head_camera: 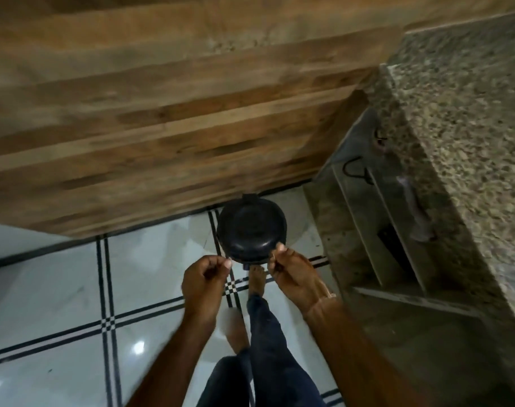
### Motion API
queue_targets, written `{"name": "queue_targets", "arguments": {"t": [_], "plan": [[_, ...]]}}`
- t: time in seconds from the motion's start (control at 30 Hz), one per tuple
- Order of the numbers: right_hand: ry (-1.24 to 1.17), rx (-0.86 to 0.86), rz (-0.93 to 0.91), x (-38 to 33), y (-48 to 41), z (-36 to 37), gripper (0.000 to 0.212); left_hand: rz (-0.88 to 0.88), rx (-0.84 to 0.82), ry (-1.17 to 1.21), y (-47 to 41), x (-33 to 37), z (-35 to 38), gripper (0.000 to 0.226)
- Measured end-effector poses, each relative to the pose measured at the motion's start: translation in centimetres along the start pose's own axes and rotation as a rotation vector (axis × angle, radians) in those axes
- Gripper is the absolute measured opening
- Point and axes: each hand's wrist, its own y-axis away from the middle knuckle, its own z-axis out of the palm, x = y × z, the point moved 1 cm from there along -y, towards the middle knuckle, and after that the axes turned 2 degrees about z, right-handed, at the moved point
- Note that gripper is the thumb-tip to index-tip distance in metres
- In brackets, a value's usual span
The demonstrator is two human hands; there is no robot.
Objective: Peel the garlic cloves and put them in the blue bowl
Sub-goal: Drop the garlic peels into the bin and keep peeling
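Both hands have curled fingers: the left hand [205, 282] pinches thumb to forefinger on something too small to identify, and the right hand [291, 279] likewise. At twelve o'clock stands a round black lidded bin [251, 232]. No writing is readable.

A small pale scrap [275, 254], thin like garlic skin, is pinched between the thumb and forefinger of the right hand [293, 277], above the near rim of a round black lidded bin [251, 230] on the tiled floor. It is too small and blurred to tell peel from clove. Beside it, the left hand [205, 284] is curled, thumb against forefinger; anything it holds is hidden.
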Motion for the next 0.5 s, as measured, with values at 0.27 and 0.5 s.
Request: {"name": "queue_targets", "arguments": {"t": [0.27,0.5], "plan": [[-0.266,0.157,0.143,4.3,-19.9,-0.8,0.008,-0.473,-0.03,0.135,-14.9,-11.5,10.6,0.021],[-0.105,0.197,0.189,5.1,-33.5,-1.6,0.016,-0.627,-0.047,0.296,-27.0,-19.5,18.3,0.017]]}}
